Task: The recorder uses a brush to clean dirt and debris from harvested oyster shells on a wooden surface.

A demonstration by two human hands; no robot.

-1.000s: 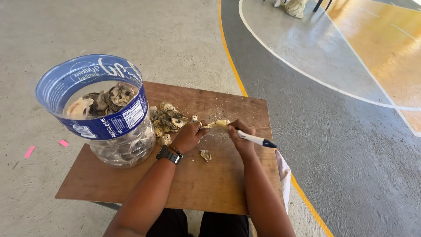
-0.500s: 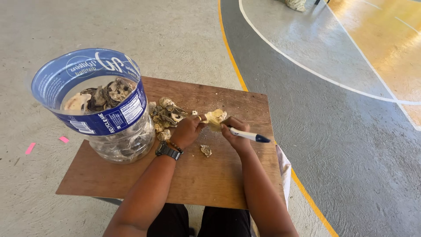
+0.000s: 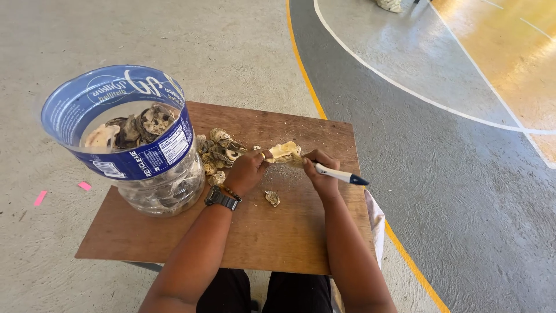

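My left hand (image 3: pixel 246 171), a black watch on its wrist, grips a pale oyster shell (image 3: pixel 284 152) just above the wooden board (image 3: pixel 260 232). My right hand (image 3: pixel 319 169) holds a knife with a white and dark blue handle (image 3: pixel 340 174), its tip against the shell. A small shell piece (image 3: pixel 272 198) lies on the board below the hands. A pile of oyster shells (image 3: pixel 220 152) sits just left of my left hand.
A clear plastic tub with a blue label (image 3: pixel 124 139), holding several shells, stands on the board's left part. The board rests over my lap on a concrete floor with yellow (image 3: pixel 301 64) and white painted lines (image 3: pixel 405 87). Pink marks (image 3: pixel 84 186) lie at left.
The shell in my left hand has turned from edge-on to showing its broad pale side. Both hands have stayed at the same spot on the board.
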